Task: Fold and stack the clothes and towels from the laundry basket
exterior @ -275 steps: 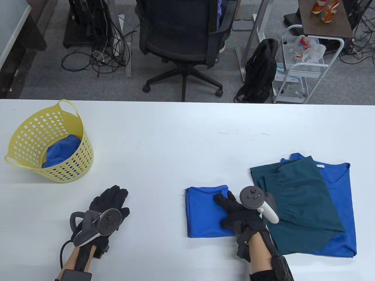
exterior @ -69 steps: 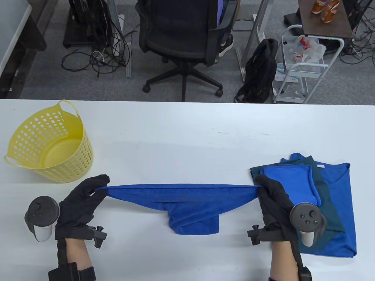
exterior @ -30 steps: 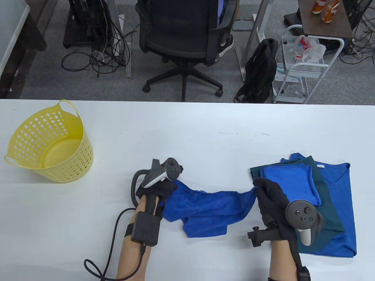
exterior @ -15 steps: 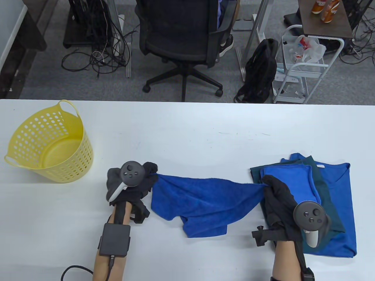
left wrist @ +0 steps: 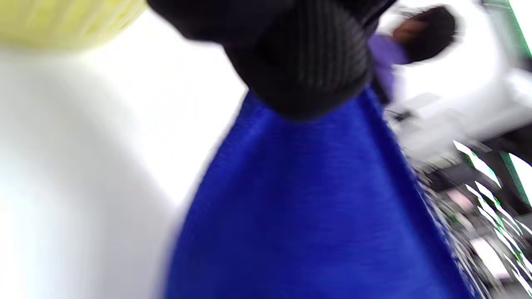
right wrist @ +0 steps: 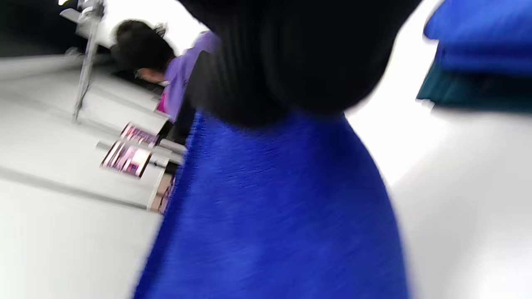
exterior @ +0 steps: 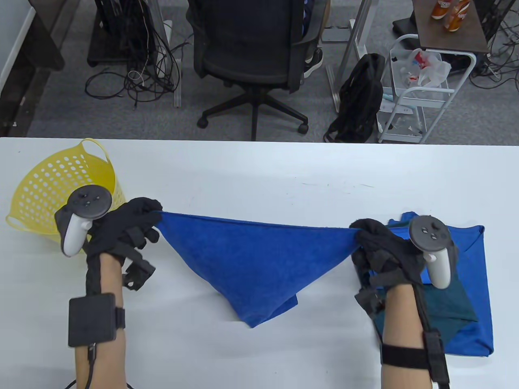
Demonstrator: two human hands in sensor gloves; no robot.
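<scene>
Compared with half a second ago, the blue towel (exterior: 259,259) is lifted clear of the white table (exterior: 251,178) and stretched wider; its lower part, bunched on the table then, now hangs down to a point. The left hand (exterior: 121,231) is moved out toward the yellow basket (exterior: 36,190) and is now just beside its rim; the right hand (exterior: 381,247) is raised over the near-left part of the folded stack (exterior: 470,251).

The towel is held by its two upper corners, top edge taut and nearly straight between the hands, body sagging in a triangle, tip folded over just above the table. It is to the right of the basket, between basket and stack. Left-hand fingers are curled, pinching the left corner; right-hand fingers are curled, pinching the right corner. Both wrist views are blurred; towel cloth is seen hanging from dark gloved fingers
</scene>
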